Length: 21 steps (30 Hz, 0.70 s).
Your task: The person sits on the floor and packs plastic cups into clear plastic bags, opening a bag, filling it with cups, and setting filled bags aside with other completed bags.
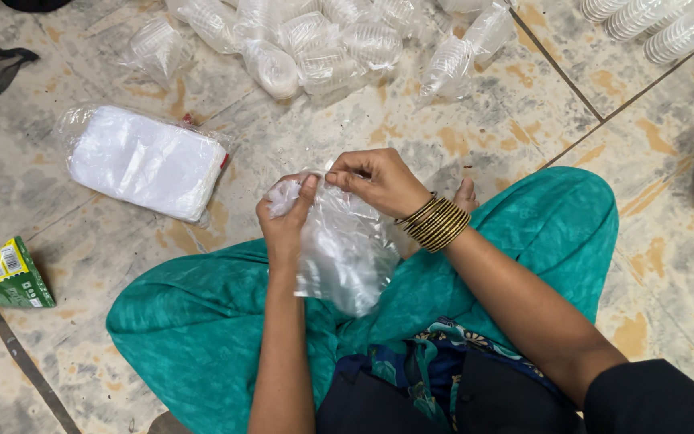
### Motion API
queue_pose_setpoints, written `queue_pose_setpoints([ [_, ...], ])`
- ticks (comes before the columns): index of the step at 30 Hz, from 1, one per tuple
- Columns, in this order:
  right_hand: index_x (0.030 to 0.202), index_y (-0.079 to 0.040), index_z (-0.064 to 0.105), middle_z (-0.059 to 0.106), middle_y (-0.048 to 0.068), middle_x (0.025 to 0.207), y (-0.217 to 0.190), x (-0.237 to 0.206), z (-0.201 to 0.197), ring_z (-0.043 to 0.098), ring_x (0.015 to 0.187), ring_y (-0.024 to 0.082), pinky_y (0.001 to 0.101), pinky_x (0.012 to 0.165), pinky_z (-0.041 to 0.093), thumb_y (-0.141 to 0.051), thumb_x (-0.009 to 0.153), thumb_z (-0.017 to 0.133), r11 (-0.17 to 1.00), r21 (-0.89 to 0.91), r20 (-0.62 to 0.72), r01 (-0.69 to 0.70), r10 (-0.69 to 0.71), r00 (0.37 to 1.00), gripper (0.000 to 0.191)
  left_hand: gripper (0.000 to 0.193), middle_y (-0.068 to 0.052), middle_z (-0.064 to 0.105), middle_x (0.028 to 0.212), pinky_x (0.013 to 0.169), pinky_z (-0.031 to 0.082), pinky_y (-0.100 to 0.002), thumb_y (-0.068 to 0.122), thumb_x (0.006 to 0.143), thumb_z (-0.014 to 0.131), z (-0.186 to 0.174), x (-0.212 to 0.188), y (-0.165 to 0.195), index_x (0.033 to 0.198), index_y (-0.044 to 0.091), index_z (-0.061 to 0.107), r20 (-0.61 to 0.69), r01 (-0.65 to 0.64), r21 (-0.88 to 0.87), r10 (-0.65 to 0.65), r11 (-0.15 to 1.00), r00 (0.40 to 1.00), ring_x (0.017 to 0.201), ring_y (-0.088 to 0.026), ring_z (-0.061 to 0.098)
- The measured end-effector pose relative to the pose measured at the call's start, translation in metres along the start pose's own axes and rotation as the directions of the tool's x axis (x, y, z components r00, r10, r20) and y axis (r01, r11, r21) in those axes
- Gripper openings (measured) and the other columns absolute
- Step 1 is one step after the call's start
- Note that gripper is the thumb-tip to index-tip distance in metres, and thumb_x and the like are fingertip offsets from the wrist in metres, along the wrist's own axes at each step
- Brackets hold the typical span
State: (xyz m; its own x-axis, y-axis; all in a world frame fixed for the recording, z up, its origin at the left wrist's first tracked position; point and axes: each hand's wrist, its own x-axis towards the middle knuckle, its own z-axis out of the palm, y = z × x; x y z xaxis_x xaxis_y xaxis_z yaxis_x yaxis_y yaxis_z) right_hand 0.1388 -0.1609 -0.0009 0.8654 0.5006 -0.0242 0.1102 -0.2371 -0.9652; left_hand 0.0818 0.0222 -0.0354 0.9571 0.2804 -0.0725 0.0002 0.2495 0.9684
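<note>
Over my lap I hold a clear thin plastic bag (345,249) with both hands. My left hand (285,221) grips its crumpled top edge on the left side. My right hand (379,181), with several gold bangles on the wrist, pinches the bag's top edge between thumb and fingers just right of the left hand. The bag hangs down over my teal-clad crossed legs (202,321).
A flat packet of white bags in clear wrap (144,161) lies on the tiled floor at left. Bagged stacks of clear plastic cups (315,40) are piled ahead, more stacks (652,20) at top right. A green and yellow wrapper (2,277) lies at far left.
</note>
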Motion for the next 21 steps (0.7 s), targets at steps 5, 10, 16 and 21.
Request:
queue_pose_setpoints([
  [5,0.103,0.001,0.073,0.063,-0.002,0.072,0.000,-0.003,-0.001,0.053,0.068,0.002,0.0232,0.061,0.046,-0.027,0.105,0.061,0.998,-0.055,0.017,-0.024,0.025,1.000,0.031,0.033,0.004,0.053,0.077,0.062,0.038,-0.026,0.018,0.101,0.080,-0.003,-0.004,-0.006,0.081,0.001,0.058,-0.036,0.016,-0.026,-0.017,1.000,0.999,0.069,-0.007,0.043],
  [10,0.113,0.001,0.071,0.072,0.000,0.084,-0.009,-0.005,0.001,0.064,0.078,0.001,0.0224,0.070,0.053,-0.026,0.105,0.059,0.983,-0.099,0.014,0.155,-0.154,0.988,0.030,0.010,0.007,0.068,0.086,0.074,0.047,-0.019,0.017,0.090,0.076,0.000,-0.005,-0.006,0.093,0.008,0.072,0.002,-0.040,-0.077,0.040,0.996,0.999,0.079,-0.003,0.059],
  [16,0.105,0.001,0.073,0.071,0.003,0.078,-0.018,-0.007,0.003,0.064,0.071,0.005,0.0246,0.065,0.054,-0.022,0.101,0.065,0.994,-0.096,0.021,0.060,-0.058,0.998,0.025,0.029,0.007,0.052,0.080,0.063,0.035,-0.024,0.015,0.100,0.083,0.000,-0.005,-0.005,0.084,0.006,0.061,-0.009,0.009,-0.160,-0.010,0.987,1.000,0.073,-0.004,0.043],
  [21,0.107,-0.001,0.073,0.067,0.011,0.070,-0.015,-0.005,0.000,0.064,0.063,0.015,0.0312,0.061,0.051,-0.025,0.104,0.060,0.963,-0.252,0.047,0.099,-0.090,0.995,0.028,0.006,0.009,0.066,0.080,0.071,0.045,-0.018,0.017,0.084,0.073,0.006,-0.006,0.001,0.087,0.012,0.071,-0.043,0.162,-0.180,-0.172,0.970,0.984,0.075,-0.001,0.056],
])
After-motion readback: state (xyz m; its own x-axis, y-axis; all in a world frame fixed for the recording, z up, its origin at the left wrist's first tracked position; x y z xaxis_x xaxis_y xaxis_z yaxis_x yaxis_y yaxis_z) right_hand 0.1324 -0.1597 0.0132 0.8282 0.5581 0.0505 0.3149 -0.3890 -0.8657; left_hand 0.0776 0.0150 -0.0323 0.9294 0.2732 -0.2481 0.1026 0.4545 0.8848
